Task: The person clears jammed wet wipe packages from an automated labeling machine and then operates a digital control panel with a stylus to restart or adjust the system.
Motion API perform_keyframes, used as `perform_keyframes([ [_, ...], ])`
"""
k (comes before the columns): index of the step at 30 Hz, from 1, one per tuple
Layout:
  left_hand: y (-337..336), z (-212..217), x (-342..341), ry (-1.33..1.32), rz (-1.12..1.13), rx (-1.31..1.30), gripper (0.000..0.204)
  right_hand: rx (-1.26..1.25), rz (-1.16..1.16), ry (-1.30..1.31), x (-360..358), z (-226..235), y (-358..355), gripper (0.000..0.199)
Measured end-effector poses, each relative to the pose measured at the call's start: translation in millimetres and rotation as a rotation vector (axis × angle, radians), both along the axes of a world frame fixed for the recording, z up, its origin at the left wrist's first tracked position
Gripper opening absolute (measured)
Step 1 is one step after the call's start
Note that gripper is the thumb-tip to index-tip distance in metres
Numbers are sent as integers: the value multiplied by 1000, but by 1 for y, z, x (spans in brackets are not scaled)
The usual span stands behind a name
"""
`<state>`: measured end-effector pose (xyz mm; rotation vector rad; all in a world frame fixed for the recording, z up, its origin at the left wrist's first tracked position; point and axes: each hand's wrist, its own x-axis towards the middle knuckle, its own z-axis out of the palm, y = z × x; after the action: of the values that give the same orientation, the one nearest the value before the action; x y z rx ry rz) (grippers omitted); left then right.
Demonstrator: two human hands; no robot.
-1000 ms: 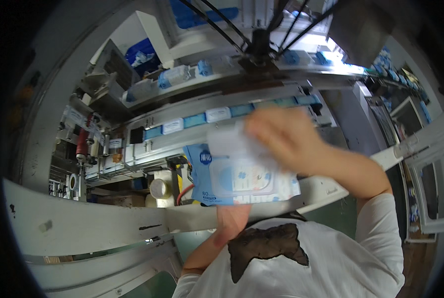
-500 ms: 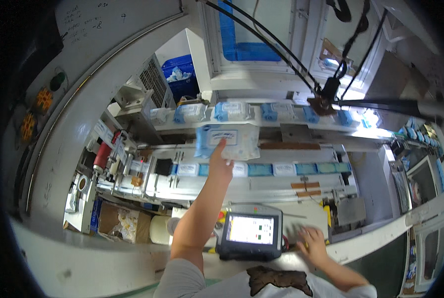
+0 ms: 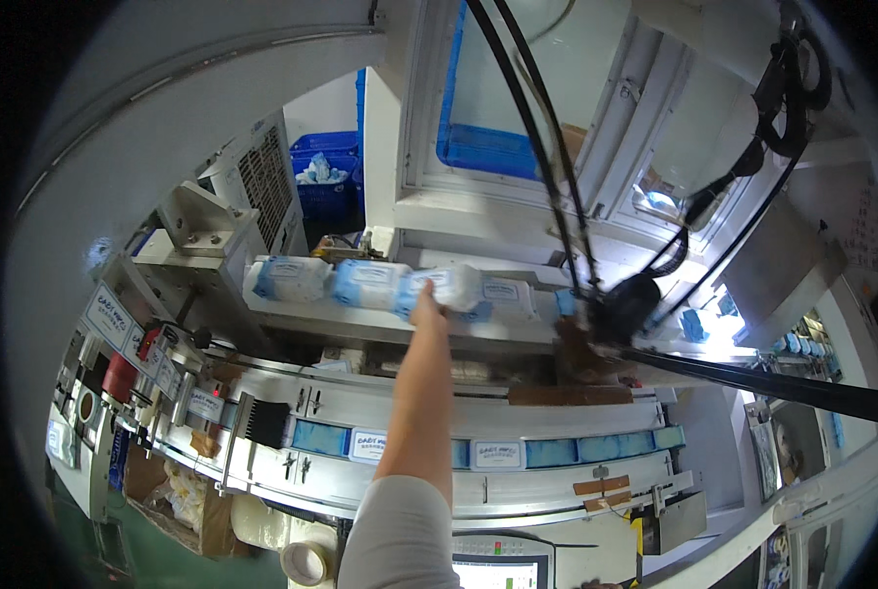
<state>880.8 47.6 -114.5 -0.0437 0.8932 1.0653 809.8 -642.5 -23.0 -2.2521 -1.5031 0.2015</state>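
While the left hand (image 3: 425, 308) reaches across the near track (image 3: 547, 481), where a row of blue and white pieces (image 3: 498, 454) lies, it grips a blurred blue-and-white pack (image 3: 453, 287) at the far belt (image 3: 311, 315), thumb on top, with similar packs (image 3: 368, 283) to the left and right. Only a sliver of the right hand (image 3: 598, 585) shows at the near edge, to the right of a lit screen (image 3: 498, 573), so I cannot tell whether it is spread or closed.

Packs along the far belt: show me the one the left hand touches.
The third pack from the left; it alone has the left hand on it, thumb on top.
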Motion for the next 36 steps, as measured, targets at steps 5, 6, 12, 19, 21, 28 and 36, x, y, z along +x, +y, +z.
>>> perform_keyframes([
  [5,-4,30,-80,573,283,176,70,-35,2,54,-2,1,-4,32],
  [6,-33,56,-83,711,183,180,68,-36,45,43,0,-5,-9,31],
  [12,-210,136,-160,65,-19,505,32,-112,-102,158,16,-18,1,42],
  [19,-544,126,-278,420,-440,565,17,100,156,-5,68,-37,52,45],
  [21,-606,94,-298,476,-591,221,20,79,206,-84,74,-48,66,45],
  [28,-644,94,-248,180,-426,70,31,-204,233,111,62,-35,77,30],
  [36,-636,117,-241,211,-171,209,34,-377,336,503,77,-29,54,23],
])
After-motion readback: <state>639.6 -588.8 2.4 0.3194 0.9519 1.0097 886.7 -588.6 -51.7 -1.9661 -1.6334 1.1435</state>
